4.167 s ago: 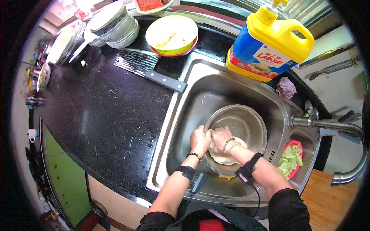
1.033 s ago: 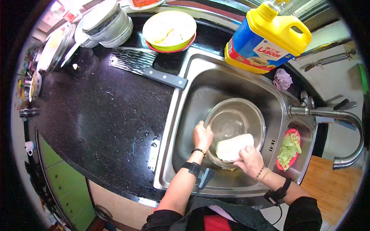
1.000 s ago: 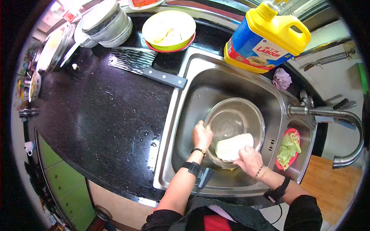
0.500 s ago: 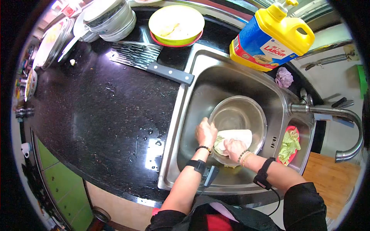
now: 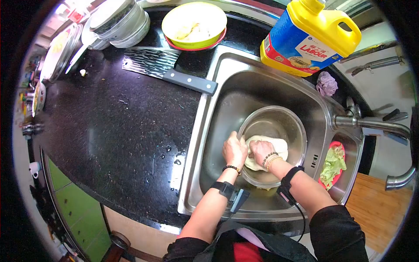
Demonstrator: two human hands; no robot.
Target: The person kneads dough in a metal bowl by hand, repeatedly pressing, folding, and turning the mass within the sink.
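A round metal bowl (image 5: 297, 124) stands in the steel sink (image 5: 227, 102). Inside it lies a pale white-green piece (image 5: 279, 146), perhaps cabbage. My right hand (image 5: 262, 150) is closed on this piece from above, fingers curled and partly hidden. At the bowl's left rim is my left hand (image 5: 235, 150), its fingers bent in and touching the rim or the piece's edge; what they hold is hidden. Leafy green scraps (image 5: 334, 163) lie in a red basket (image 5: 324, 182) in the small side basin.
A cleaver (image 5: 190, 81) lies left of the sink's back corner. Behind stand a yellow bowl (image 5: 218, 19), stacked bowls (image 5: 131, 32) and a yellow detergent jug (image 5: 305, 43). The faucet (image 5: 371, 123) reaches over the right side; below it is a wooden board (image 5: 375, 209).
My right hand has moved up and left over the pale piece, closer to my left hand. The view has shifted slightly.
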